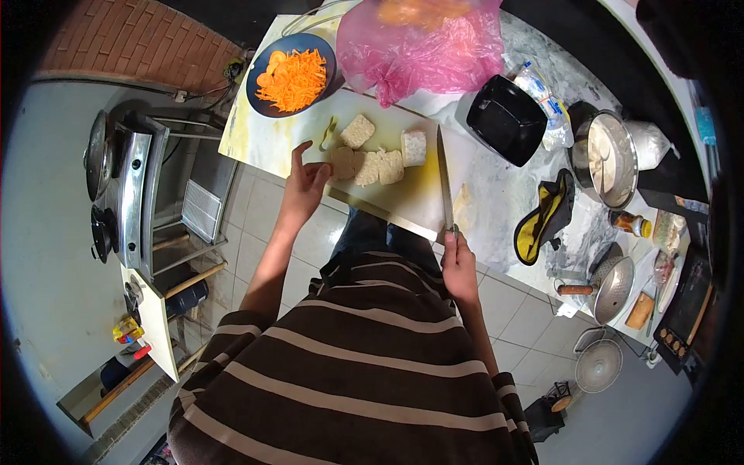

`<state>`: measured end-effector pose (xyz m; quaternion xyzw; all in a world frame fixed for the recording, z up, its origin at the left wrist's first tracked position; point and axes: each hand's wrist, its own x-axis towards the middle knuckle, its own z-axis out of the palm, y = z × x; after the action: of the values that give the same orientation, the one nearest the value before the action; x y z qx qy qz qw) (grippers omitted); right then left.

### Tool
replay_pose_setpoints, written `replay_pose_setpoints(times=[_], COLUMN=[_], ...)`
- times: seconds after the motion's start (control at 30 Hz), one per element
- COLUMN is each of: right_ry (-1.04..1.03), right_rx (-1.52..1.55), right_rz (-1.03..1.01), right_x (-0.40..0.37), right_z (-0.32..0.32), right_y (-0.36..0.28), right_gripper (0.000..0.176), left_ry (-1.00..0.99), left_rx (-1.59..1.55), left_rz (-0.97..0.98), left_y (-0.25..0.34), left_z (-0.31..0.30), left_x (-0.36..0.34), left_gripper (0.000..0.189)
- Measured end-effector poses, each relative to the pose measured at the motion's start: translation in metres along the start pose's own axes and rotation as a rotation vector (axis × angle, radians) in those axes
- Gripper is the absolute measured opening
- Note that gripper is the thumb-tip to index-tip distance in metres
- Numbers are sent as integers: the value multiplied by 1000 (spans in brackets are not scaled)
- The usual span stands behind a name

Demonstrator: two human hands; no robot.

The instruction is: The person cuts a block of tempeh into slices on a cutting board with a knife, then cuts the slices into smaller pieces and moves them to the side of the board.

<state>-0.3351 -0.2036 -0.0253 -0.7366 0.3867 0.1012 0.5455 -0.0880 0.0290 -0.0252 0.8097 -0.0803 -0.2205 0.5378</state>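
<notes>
My right hand (pixel 459 266) is closed around the handle of a long kitchen knife (pixel 445 174), its blade pointing away from me along the right side of a white cutting board (pixel 415 203). My left hand (pixel 307 186) is at the board's left edge, with the index finger raised and the thumb apart from it. Beside the thumb lies a round pale slice (pixel 342 163). Several pale, grainy blocks that look like tempeh lie on the board, including an upper block (pixel 357 132) and a right-hand block (pixel 414 148). A small greenish strip (pixel 329 130) lies near them.
Behind the board are a dark plate (pixel 256 91) of shredded carrot (pixel 301 81) and a pink plastic bag (pixel 422 50). To the right are a black square bowl (pixel 507 118), a black-and-yellow cloth item (pixel 540 221) and a metal pot (pixel 629 147). A stove (pixel 133 198) stands left.
</notes>
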Motion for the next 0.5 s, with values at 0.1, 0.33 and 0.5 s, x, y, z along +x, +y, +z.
replay_pose_setpoints(times=[0.1,0.33,0.5], right_ry=[-12,10,45], right_rx=[-3,8,75], right_rz=[13,-6,-124], right_x=[-5,-18,-14], right_z=[-2,-4,11], right_y=[-7,-23,-33], right_gripper=[45,35,31], left_ry=[16,-12,-186], left_rx=[109,484,531], left_rz=[-8,498,681], left_y=[17,71,68], left_z=[-5,47,99], left_x=[2,12,40], left_gripper=[52,63,70])
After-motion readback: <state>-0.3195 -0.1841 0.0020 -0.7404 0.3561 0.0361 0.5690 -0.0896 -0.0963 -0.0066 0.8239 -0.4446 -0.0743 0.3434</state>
